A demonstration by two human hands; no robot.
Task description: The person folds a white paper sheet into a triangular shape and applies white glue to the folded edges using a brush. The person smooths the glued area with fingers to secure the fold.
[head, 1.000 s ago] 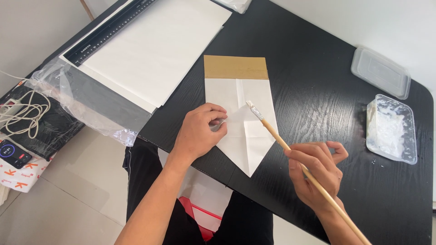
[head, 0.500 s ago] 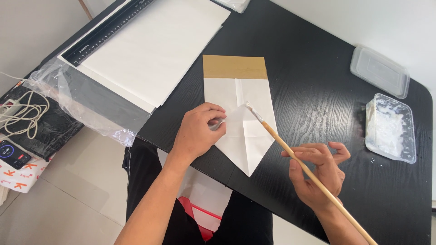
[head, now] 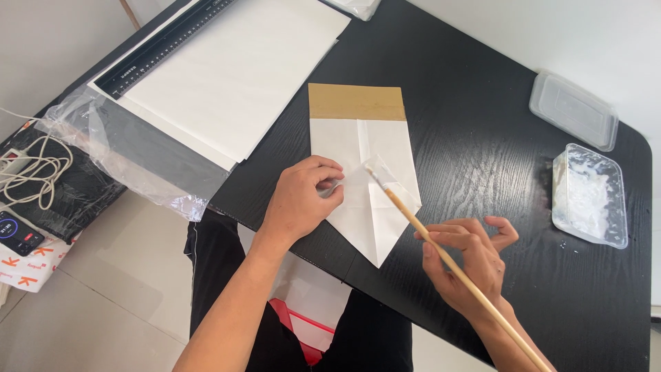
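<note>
A folded white paper piece [head: 372,207] with a brown band at its far end and a pointed near end lies on the black table [head: 482,124]. My left hand [head: 303,200] presses on its left fold, fingers curled on the paper. My right hand [head: 468,262] holds a long wooden brush [head: 441,251] like a pen. The brush tip [head: 372,173] touches a small flap near the middle of the paper.
A clear tray with white paste [head: 591,196] and its lid [head: 575,110] sit at the right. White sheets [head: 234,76], a black ruler [head: 169,45] and a plastic bag [head: 117,148] lie at the left. Cables [head: 31,165] lie beyond the table's left edge.
The brush tip has slid a little left and away along the flap. My right hand has shifted slightly. My left hand stays pressed on the paper.
</note>
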